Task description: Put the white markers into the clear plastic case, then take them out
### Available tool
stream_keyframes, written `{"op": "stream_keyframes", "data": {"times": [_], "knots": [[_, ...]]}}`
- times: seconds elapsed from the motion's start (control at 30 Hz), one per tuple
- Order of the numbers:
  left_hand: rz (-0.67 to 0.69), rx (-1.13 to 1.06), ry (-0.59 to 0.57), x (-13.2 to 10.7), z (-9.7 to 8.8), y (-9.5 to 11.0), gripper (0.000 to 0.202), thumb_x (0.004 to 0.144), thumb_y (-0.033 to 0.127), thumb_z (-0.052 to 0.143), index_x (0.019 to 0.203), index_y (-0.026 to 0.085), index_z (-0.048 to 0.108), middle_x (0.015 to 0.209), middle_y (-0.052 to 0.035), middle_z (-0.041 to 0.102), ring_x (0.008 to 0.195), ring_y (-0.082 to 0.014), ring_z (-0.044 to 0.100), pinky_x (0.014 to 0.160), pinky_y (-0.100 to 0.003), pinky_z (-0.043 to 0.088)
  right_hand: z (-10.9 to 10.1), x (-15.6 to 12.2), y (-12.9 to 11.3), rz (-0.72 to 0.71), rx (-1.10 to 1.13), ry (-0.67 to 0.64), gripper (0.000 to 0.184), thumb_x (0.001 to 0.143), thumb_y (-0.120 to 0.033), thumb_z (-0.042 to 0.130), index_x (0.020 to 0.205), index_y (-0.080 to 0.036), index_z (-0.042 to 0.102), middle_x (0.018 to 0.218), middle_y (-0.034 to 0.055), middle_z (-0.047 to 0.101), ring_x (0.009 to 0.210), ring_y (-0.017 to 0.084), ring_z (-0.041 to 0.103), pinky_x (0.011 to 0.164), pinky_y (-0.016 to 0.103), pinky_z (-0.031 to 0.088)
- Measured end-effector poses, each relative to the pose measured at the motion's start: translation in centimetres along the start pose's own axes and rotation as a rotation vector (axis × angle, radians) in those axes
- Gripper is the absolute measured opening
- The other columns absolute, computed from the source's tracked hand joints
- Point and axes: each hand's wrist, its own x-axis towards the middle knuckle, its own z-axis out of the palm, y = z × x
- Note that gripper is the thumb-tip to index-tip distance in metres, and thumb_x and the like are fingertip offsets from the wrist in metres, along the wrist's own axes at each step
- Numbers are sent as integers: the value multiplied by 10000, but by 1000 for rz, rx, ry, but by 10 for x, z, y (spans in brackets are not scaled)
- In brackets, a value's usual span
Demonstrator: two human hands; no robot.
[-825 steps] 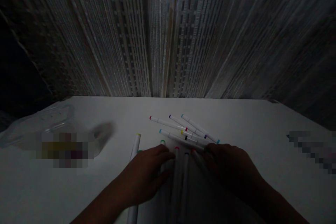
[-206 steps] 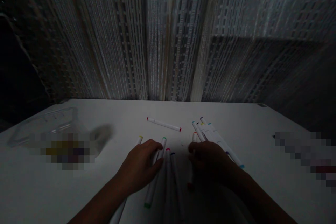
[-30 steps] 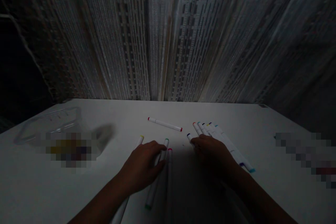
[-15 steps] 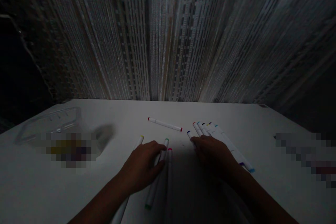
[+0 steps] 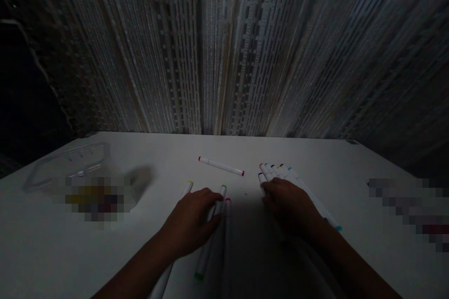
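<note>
My left hand [image 5: 192, 219] rests on the table with its thumb and fingers closed about a white marker with green ends [image 5: 207, 256]. Under that wrist lies a yellow-tipped marker [image 5: 185, 190], partly covered. Just right of the green one is a marker with a pink end [image 5: 227, 233]. My right hand [image 5: 286, 201] pinches a marker with a dark blue tip [image 5: 260, 177]; most of its barrel is hidden below the hand. Beside it, several white markers [image 5: 308, 191] with differently coloured tips lie in a slanted row, touching or nearly touching.
A red-ended marker [image 5: 221, 166] lies crosswise farther back. At left stands a clear plastic box [image 5: 66, 166], with a blurred patch over its front. Another blurred object [image 5: 410, 205] is at right. A striped curtain [image 5: 224, 56] hangs behind the white table [image 5: 168, 149].
My right hand has shifted slightly right with the dark blue-tipped marker, bringing its tip up to the slanted row. My left hand has hardly moved.
</note>
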Motion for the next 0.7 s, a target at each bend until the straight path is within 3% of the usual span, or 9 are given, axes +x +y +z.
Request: {"op": "stream_keyframes", "data": {"times": [0.3, 0.7], "knots": [[-5, -17, 9, -1, 0, 2, 286, 760, 220, 532, 1045, 237, 541, 903, -33, 585, 812, -215, 531, 717, -356, 416, 3, -1, 3, -29, 34, 27, 191, 775, -161, 451, 875, -163, 613, 921, 90, 602, 857, 190, 551, 704, 285, 405], [11, -3, 5, -1, 1, -1, 289, 765, 212, 529, 1053, 238, 532, 904, -36, 578, 794, -212, 523, 714, -365, 409, 1, 3, 4, 75, -62, 25, 199, 778, -234, 460, 899, -172, 605, 943, 90, 595, 832, 196, 558, 637, 275, 390]]}}
